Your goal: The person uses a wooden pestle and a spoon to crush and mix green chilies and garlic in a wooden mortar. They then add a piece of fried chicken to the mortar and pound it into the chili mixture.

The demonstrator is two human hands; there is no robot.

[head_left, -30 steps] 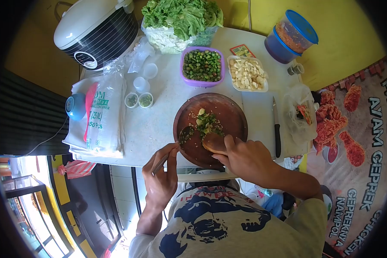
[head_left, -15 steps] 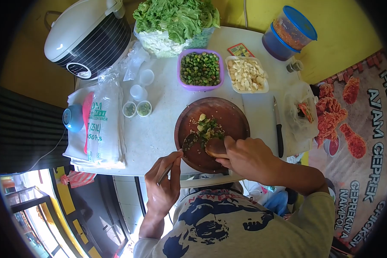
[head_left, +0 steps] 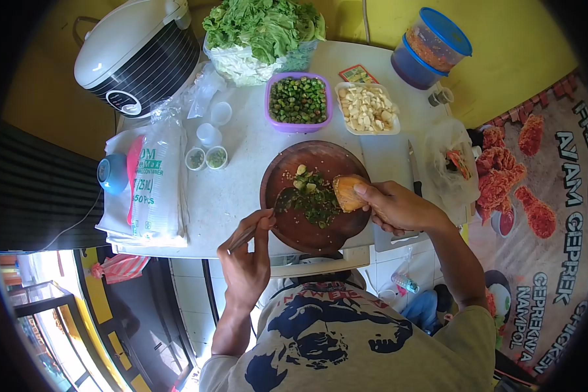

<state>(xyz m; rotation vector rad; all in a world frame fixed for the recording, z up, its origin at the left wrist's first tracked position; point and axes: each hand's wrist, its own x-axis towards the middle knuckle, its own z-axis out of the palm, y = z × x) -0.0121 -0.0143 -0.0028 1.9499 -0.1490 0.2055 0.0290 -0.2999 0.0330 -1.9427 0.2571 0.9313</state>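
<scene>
Mortar [head_left: 326,153] holds chopped greens [head_left: 320,208] centrally. Left hand [head_left: 247,261] pinches spoon [head_left: 243,239], nine o'clock; right hand [head_left: 400,206] clasps pestle [head_left: 348,193], three o'clock. Step judged: mid-grinding. Next press calls for pestle face-down.

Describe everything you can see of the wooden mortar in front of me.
The mortar is a wide, round, shallow dish, reddish-brown and apparently wooden. It rests open side up at the near edge of the white table. Chopped green pieces and paler bits lie in its middle. A spoon dips inside at the left; a wooden pestle is over its right side. Whether either touches the wood is unclear.
</scene>
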